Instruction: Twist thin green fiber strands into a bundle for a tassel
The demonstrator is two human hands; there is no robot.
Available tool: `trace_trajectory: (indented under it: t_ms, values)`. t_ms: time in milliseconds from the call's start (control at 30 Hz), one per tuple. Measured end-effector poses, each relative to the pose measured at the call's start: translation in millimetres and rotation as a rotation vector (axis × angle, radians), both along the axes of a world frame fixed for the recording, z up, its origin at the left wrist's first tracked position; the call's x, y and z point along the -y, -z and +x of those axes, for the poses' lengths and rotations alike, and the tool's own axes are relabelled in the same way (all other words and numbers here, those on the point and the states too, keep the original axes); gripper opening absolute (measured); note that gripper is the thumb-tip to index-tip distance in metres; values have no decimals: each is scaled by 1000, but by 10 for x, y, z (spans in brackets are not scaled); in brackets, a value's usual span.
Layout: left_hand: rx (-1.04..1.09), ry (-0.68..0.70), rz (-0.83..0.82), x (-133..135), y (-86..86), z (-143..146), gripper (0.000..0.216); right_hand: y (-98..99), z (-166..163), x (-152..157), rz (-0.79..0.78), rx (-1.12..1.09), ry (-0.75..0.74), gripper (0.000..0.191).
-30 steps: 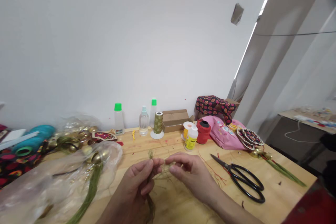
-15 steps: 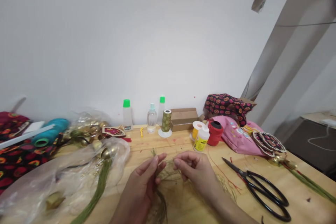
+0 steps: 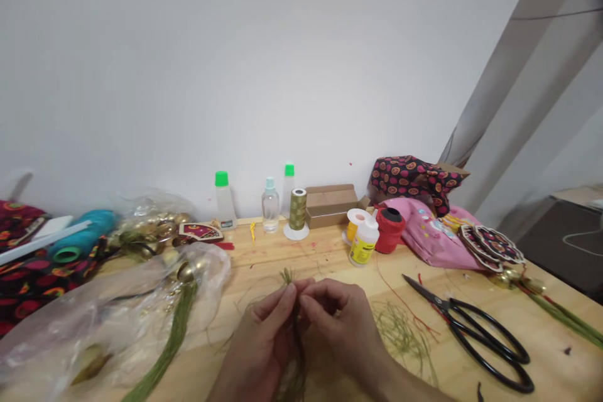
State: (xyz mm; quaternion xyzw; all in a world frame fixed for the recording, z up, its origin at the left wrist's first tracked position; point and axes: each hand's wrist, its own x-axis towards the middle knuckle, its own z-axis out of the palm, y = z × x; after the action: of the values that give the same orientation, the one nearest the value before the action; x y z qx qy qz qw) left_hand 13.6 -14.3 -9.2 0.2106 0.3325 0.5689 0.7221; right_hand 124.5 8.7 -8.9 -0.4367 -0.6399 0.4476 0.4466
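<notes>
A bundle of olive-green thread [image 3: 287,276] is pinched in my left hand [image 3: 266,333], its short ends poking up above the thumb and its long strands hanging below. My right hand [image 3: 342,323] is closed against it, fingertips pressed together beside the left ones. What those right fingers pinch is too small to make out. Loose green thread scraps [image 3: 405,336] lie on the table just right of my right wrist. Black-handled scissors [image 3: 471,333] rest farther right, blades pointing up and left. A finished-looking green tassel [image 3: 172,339] with a gold bell lies left of my hands.
Along the wall stand green-capped bottles [image 3: 225,204], a clear bottle [image 3: 270,210], an olive thread spool [image 3: 298,210] and a cardboard box [image 3: 332,207]. A glue bottle [image 3: 363,244] and red spool [image 3: 390,232] sit right of centre. Plastic bags [image 3: 132,314] cover the left side.
My right hand has come in from the right to meet the left, and the gap between them has closed. The view has shifted slightly.
</notes>
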Motion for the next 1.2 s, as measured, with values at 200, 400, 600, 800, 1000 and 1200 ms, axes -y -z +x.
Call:
trace_trajectory:
  t_ms: [200,400,600,800,1000,1200]
  values:
    - [15,-3,-8,-4,-30,-7,14,37,4,-4,82,148,43,15]
    - [9,14,-11,3,-53,-17,14,48,-2,-4,137,187,19,16]
    - [-15,6,6,13,-88,-12,12,81,10,-2,163,203,-1,14]
    - [-97,40,89,6,-98,10,15,6,86,-45,203,131,88,11]
    - [-181,95,166,10,12,27,12,-49,100,-81,27,-75,-98,12]
    - [-455,171,103,6,36,-12,28,-29,144,-44,-307,-374,-393,25]
